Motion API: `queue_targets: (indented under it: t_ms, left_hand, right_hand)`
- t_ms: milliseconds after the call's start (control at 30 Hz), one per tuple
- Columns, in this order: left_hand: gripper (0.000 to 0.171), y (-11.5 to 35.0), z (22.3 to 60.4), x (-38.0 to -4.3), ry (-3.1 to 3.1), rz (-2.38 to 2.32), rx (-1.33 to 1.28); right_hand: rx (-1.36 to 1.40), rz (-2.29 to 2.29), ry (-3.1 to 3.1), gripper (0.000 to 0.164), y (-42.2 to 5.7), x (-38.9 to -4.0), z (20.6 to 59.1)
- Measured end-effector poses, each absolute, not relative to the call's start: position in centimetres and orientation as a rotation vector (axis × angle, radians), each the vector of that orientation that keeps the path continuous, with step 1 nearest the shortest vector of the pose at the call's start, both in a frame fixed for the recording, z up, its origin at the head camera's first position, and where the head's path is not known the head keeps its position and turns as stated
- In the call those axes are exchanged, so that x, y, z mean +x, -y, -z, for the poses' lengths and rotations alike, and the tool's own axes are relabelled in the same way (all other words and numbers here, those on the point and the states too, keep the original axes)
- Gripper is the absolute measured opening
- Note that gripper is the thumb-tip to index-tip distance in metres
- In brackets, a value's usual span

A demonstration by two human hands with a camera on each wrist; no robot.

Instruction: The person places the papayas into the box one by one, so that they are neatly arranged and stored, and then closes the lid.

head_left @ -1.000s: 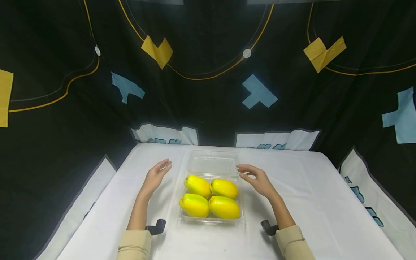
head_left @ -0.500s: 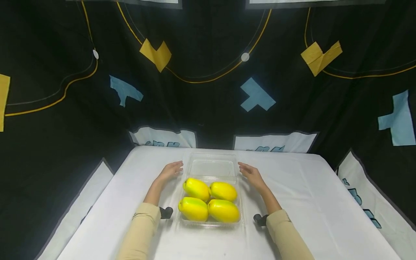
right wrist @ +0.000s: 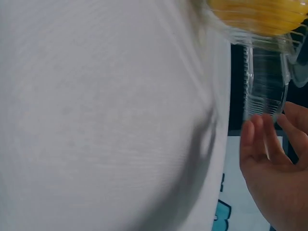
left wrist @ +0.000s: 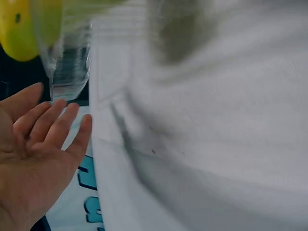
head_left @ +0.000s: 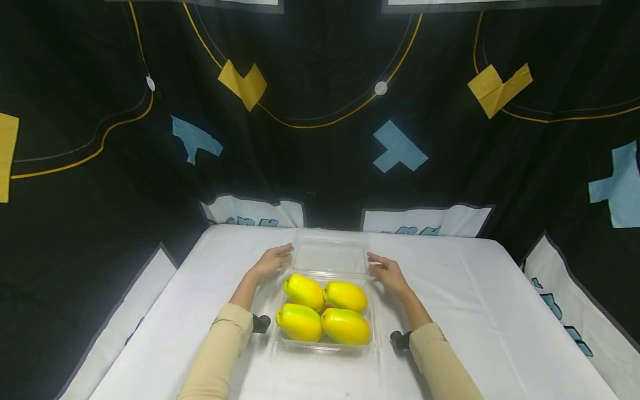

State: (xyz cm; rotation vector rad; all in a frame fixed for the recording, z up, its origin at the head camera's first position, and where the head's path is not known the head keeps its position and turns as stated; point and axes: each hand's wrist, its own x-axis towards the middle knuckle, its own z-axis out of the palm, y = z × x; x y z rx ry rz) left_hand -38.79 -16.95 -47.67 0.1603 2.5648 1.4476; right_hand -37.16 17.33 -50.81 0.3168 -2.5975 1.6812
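Note:
A clear plastic clamshell box lies unfolded on the white-covered table. Its base (head_left: 325, 348) holds several plump yellow fruits (head_left: 346, 326) with a greenish tinge, mango-like in shape. The lid (head_left: 330, 256) is hinged at the far side, its outer edge a little above the tabletop. My left hand (head_left: 272, 261) is at the lid's left edge, fingers loosely extended; in the left wrist view its fingertips (left wrist: 72, 108) are close to the lid. My right hand (head_left: 390, 273) is at the right edge. In the right wrist view its fingertips (right wrist: 267, 120) seem to touch the lid.
A white cloth (head_left: 450, 311) covers the table. Behind it hangs a black curtain (head_left: 320, 166) with yellow and blue tape pieces and yellow cord. White printed strips (head_left: 425, 219) run along the table's back edge.
My left hand has moved right and forward to the lid's left edge. The right hand stays near the right edge. The lid's far edge has risen slightly off the table.

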Motion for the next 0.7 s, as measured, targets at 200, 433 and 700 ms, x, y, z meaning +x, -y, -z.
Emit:
queue_targets:
  t_ms: [200,433,700]
  left_hand:
    - [0.051,16.5,45.9,-38.7,-2.555,-1.658,0.196]
    - [0.052,16.9,43.2,-38.7,-2.490,-1.859,0.277]
    - [0.053,17.1,40.6,-38.4,-2.590,-1.914,0.417]
  right_hand:
    - [0.382,-1.455,2.500,0.045,-17.1,-36.9,48.9]
    - [0.471,-1.307,2.356,0.047,-16.7,-37.0,46.3]
    - [0.512,-1.238,2.224,0.054,-16.3,-36.9,44.0]
